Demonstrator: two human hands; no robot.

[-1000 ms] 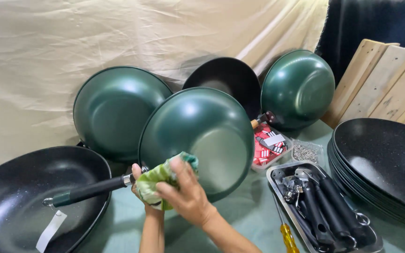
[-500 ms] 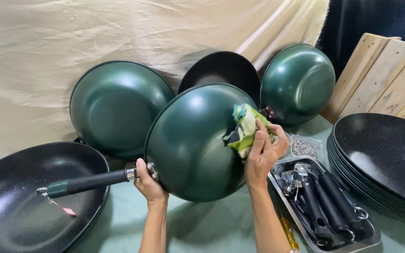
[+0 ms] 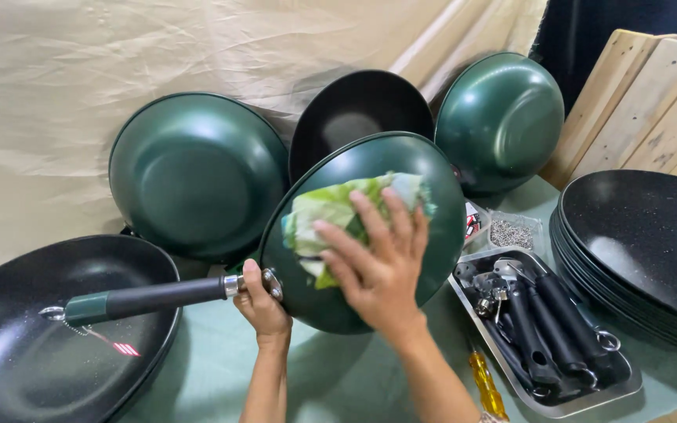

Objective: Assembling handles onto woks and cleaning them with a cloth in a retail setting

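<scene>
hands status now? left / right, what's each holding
Left hand: closed on the green wok where its handle joins the rim.
Right hand: fingers spread, pressing a light green cloth against the wok's underside.

A creased beige cloth (image 3: 119, 70) hangs as a backdrop behind the hands. Pale wooden boards (image 3: 652, 102) lean up to their right, with a dark gap (image 3: 589, 31) beside them. A pale green tabletop (image 3: 338, 376) lies underneath.
</scene>
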